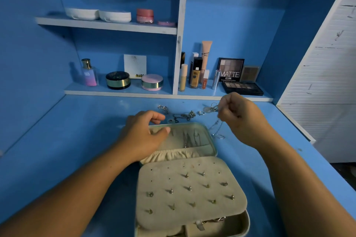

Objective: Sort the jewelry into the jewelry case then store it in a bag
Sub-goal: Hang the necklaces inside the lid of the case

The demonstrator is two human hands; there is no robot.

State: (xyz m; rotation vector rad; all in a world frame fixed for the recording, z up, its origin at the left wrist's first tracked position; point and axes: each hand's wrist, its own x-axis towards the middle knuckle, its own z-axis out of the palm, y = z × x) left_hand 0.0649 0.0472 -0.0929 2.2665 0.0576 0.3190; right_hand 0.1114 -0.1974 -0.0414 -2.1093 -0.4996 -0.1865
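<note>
on my feed the mint-green zip jewelry case [213, 141] with a beige velvet lining lies open on the blue table [77, 140], directly in front of the wearer. its lid half lies flat on the far side, with a gathered cream pocket [173, 155] and a few thin necklaces [189, 137] lying on the lining. nearer the camera, a beige padded earring panel [163, 179] covers the base, and small silver studs [189, 188] are pushed into many of its holes.

the left hand [146, 131] grips the lid's far left corner, fingers curled over the rim and thumb on the lining. the right hand [242, 117] is raised just beyond the case's right side, fingers clenched and pinching a thin silver chain [217, 128] that dangles down to the table just beside the lid.

a scatter of loose silver jewelry [183, 115], chains and rings, sits on the table just beyond the case, between the two hands. behind it a low white shelf [119, 92] carries a perfume bottle [89, 73], round compacts [152, 82] and a matte eyeshadow palette [230, 70].
</note>
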